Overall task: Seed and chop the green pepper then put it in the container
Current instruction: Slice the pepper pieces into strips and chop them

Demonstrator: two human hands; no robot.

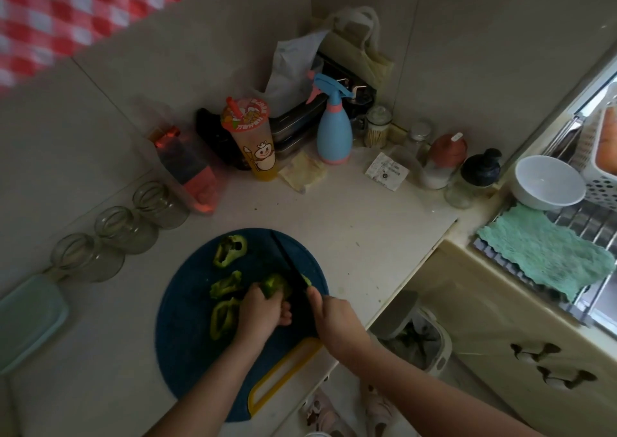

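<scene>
A round dark blue cutting board [187,329] with a yellow handle lies on the counter. My left hand [260,313] grips a green pepper piece [274,285] on the board. My right hand [334,316] holds a black knife [288,261], its blade lying across the pepper, tip pointing away from me. Three cut pepper pieces [230,250] lie on the board to the left of my left hand. A pale teal lidded container [28,319] sits at the counter's left edge.
Three upturned glass jars [127,229] line the left wall. Bottles, a drink cup [253,139], a blue spray bottle [334,129] and jars crowd the back corner. A white bowl [547,182] and green cloth [544,256] lie by the sink at right. A bin [414,336] stands below the counter edge.
</scene>
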